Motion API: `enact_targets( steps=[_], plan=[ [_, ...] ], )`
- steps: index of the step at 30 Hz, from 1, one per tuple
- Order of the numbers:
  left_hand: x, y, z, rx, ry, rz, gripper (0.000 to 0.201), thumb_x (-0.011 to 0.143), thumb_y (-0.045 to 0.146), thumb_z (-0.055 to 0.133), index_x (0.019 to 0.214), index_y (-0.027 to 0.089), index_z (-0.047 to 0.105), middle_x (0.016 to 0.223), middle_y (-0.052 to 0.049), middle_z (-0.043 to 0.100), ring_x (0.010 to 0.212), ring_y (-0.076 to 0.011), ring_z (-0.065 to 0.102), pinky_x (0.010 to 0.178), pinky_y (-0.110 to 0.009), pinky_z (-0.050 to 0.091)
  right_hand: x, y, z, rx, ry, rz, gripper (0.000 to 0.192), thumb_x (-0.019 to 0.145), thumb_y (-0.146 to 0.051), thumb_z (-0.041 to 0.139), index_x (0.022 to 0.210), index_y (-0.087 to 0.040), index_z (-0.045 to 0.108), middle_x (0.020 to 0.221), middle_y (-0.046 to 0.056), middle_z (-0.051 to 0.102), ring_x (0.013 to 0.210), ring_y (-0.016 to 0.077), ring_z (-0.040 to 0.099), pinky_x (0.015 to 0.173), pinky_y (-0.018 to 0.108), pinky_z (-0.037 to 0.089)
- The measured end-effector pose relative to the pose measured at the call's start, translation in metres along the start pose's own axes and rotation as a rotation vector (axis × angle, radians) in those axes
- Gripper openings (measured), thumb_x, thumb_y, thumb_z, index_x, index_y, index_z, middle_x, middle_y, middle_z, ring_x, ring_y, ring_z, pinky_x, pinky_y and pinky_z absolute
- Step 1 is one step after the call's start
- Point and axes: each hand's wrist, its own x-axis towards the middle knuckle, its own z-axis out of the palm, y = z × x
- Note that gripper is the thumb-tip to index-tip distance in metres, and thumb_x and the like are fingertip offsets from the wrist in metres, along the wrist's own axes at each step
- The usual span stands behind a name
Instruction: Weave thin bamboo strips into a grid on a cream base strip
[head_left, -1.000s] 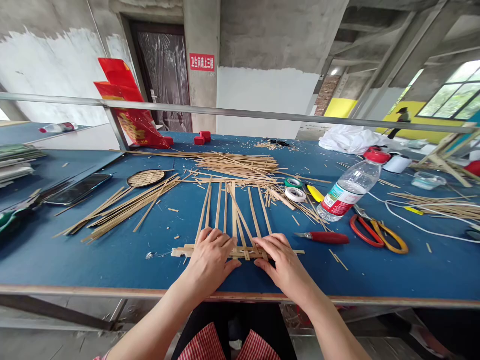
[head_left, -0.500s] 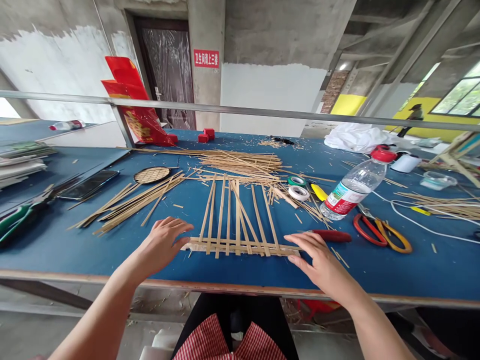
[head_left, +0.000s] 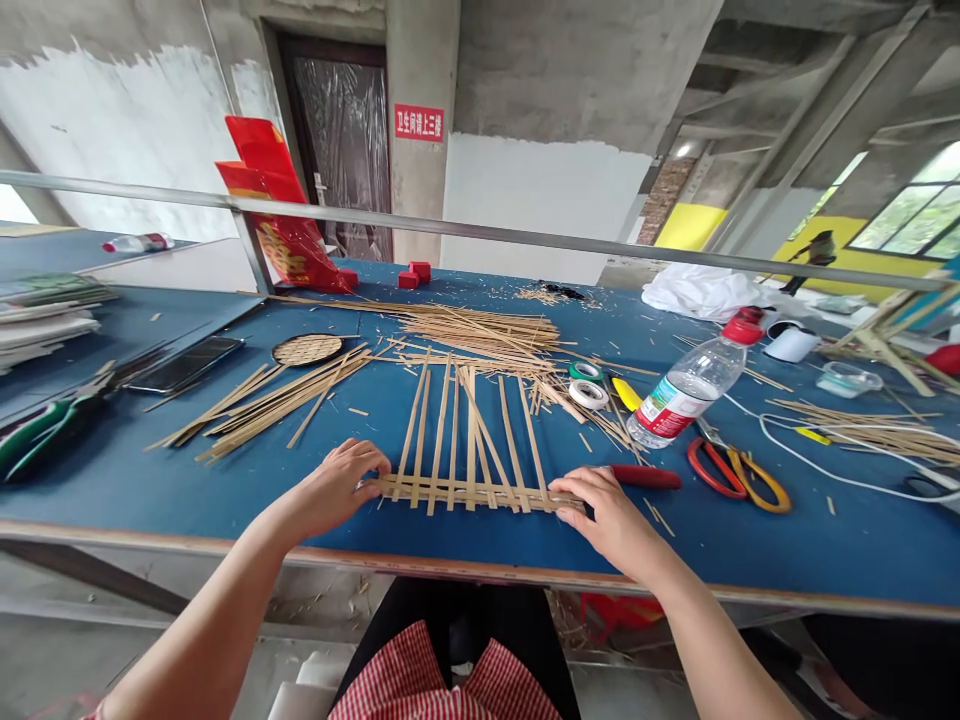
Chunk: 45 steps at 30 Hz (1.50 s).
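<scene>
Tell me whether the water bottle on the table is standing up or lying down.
Lying down. The water bottle rests on its side on the blue table, red cap pointing away toward the far right, beside the scissors.

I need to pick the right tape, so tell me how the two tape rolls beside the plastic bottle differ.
The green tape roll lies farther from the person; the white tape roll lies nearer. The green tape roll looks slightly smaller than the white tape roll. Both lie flat on the blue table, left of the clear plastic bottle.

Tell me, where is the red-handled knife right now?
The red-handled knife lies on the blue table, just beyond the right hand, left of the scissors.
</scene>
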Motion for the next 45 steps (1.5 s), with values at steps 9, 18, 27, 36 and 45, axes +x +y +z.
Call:
enact_targets(
  steps=[9, 18, 27, 36, 45],
  plan=[
    [0.006, 0.008, -0.011, -0.065, -0.053, -0.076, 0.012, 0.076, 0.025, 0.045, 0.082, 0.021, 0.055, 0.086, -0.003, 0.059, 0.084, -0.0199, 0.052, 0.073, -0.029, 0.039, 0.007, -0.007, -0.008, 0.021, -0.025, -0.010, 0.010, 0.076, -0.020, 0.048, 0.082, -0.022, 0.057, 0.090, 0.003, 0.059, 0.090, 0.0201, 0.050, 0.081, 0.036, 0.040],
    [0.011, 0.005, -0.014, -0.223, -0.125, -0.143, 0.019, 0.075, 0.033, 0.046, 0.085, 0.021, 0.057, 0.079, -0.001, 0.058, 0.072, -0.0172, 0.052, 0.066, -0.026, 0.038, 0.010, -0.006, -0.013, 0.084, -0.112, 0.030, 0.015, 0.078, -0.025, 0.047, 0.087, -0.022, 0.058, 0.094, 0.003, 0.061, 0.093, 0.0201, 0.052, 0.082, 0.035, 0.040],
    [0.014, 0.004, -0.019, -0.461, -0.219, -0.187, 0.023, 0.075, 0.038, 0.049, 0.084, 0.018, 0.056, 0.068, 0.002, 0.050, 0.062, -0.0118, 0.043, 0.055, -0.020, 0.034, 0.016, -0.009, -0.022, 0.186, -0.200, 0.106, 0.014, 0.077, -0.029, 0.045, 0.078, -0.022, 0.057, 0.087, 0.002, 0.062, 0.085, 0.0185, 0.054, 0.075, 0.030, 0.041],
    [0.017, 0.006, -0.019, -0.691, -0.276, -0.227, 0.028, 0.075, 0.044, 0.051, 0.084, 0.017, 0.050, 0.064, 0.003, 0.049, 0.056, -0.0101, 0.044, 0.049, -0.020, 0.033, 0.021, -0.005, -0.024, 0.317, -0.257, 0.160, 0.015, 0.076, -0.033, 0.045, 0.075, -0.021, 0.054, 0.077, 0.000, 0.058, 0.068, 0.0140, 0.051, 0.059, 0.023, 0.038],
    [0.021, 0.010, -0.013, -0.976, -0.231, -0.323, 0.030, 0.072, 0.041, 0.057, 0.088, 0.016, 0.049, 0.071, 0.001, 0.054, 0.059, -0.0101, 0.052, 0.050, -0.021, 0.041, 0.027, 0.006, -0.023, 0.391, -0.286, 0.186, 0.014, 0.076, -0.033, 0.046, 0.076, -0.020, 0.052, 0.066, -0.003, 0.050, 0.058, 0.0099, 0.042, 0.052, 0.020, 0.032]
  ],
)
